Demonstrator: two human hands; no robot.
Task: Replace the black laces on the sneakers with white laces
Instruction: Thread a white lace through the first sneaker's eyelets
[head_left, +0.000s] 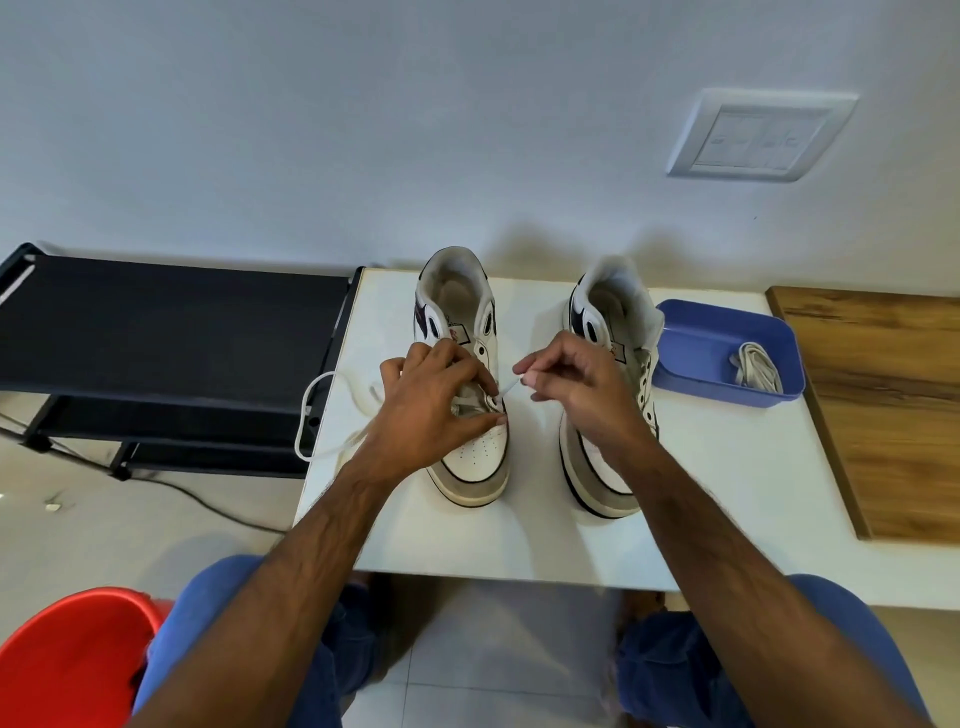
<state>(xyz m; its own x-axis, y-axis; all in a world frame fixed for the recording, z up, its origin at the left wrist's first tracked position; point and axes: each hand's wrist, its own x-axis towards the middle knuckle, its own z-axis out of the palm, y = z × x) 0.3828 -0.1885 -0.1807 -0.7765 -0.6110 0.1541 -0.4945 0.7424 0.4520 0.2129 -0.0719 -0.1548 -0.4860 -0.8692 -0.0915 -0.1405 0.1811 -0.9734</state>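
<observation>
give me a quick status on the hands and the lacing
Left hand grips left white sneaker at eyelets. Right hand pinches white lace tip, pulling it through. Right white sneaker unlaced; spare white lace in blue plastic tray. Nothing in the way.

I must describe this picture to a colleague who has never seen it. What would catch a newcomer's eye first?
First the two hands at the centre: the right hand pinches the tip of a white lace, and the left hand holds the left sneaker on the white table. Next, the right sneaker, without laces, and a blue tray with another white lace at far right.
</observation>
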